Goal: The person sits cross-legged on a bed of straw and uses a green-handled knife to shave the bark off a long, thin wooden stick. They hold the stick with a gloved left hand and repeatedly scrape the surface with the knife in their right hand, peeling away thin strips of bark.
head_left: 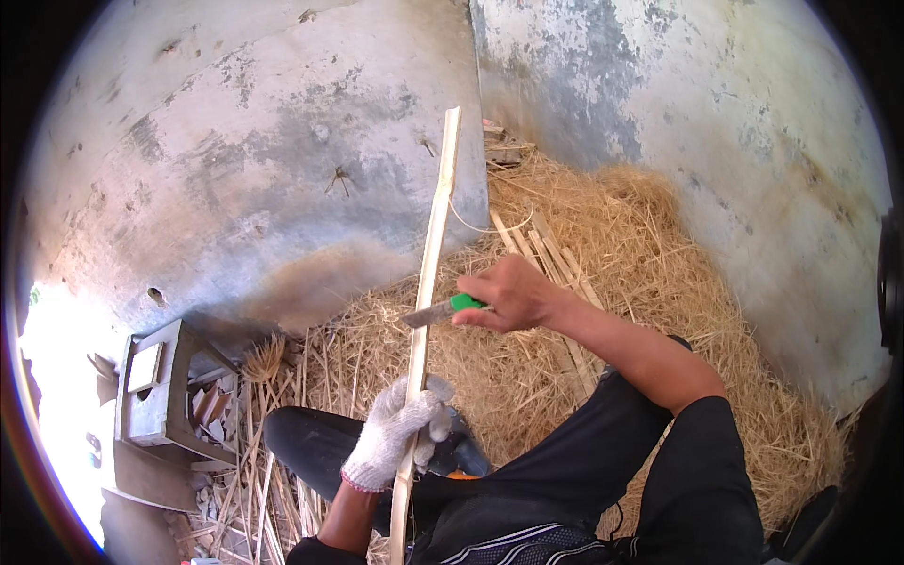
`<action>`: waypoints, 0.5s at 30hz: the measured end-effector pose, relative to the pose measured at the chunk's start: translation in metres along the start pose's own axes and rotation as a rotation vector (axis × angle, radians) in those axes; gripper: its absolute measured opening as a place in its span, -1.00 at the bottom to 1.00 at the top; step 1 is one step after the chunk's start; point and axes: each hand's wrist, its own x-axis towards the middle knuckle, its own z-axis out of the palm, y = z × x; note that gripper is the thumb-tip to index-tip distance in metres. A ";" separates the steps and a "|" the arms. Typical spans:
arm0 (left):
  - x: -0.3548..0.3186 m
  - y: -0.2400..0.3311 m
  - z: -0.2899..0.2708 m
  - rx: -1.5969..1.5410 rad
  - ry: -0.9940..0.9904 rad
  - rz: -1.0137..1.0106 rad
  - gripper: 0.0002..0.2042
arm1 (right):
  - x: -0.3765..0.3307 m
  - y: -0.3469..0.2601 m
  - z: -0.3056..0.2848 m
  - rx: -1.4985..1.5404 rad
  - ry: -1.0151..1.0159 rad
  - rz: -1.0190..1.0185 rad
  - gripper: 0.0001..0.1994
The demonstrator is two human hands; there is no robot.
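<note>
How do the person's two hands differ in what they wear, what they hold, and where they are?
The left hand wears a white knit glove; the right hand is bare. The left hand grips the long pale strip low down, near the lap; the right hand holds a green-handled knife higher up, with its blade against the strip. The left hand wraps around the strip, whereas the right hand closes on the knife handle beside it. Both are closed on something, working on the same strip.

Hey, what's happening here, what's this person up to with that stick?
A seated person is working a long pale wooden strip with a knife. The gloved left hand grips the strip low down, holding it nearly upright. The bare right hand holds a green-handled knife with its blade against the strip's edge. Straw and shavings are piled by the stained wall, and a small stool stands at the left.
</note>
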 end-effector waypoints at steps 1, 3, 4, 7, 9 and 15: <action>-0.001 0.003 0.006 0.021 0.041 -0.043 -0.68 | 0.000 -0.001 0.007 0.029 0.103 -0.022 -0.48; -0.007 0.001 0.012 0.042 0.095 -0.055 -0.70 | 0.003 -0.001 0.009 -0.022 0.128 0.000 -0.46; -0.010 -0.001 0.014 0.052 0.122 -0.062 -0.71 | 0.004 -0.002 0.008 -0.047 0.140 0.012 -0.46; -0.019 -0.002 0.022 0.098 0.170 -0.067 -0.75 | 0.006 -0.006 0.006 -0.092 0.210 -0.050 -0.45; -0.020 -0.003 0.023 0.111 0.195 -0.059 -0.76 | 0.008 -0.003 0.010 -0.129 0.269 -0.053 -0.43; -0.021 0.001 0.031 0.150 0.199 -0.083 -0.76 | 0.020 0.030 0.008 -0.275 0.423 0.167 -0.41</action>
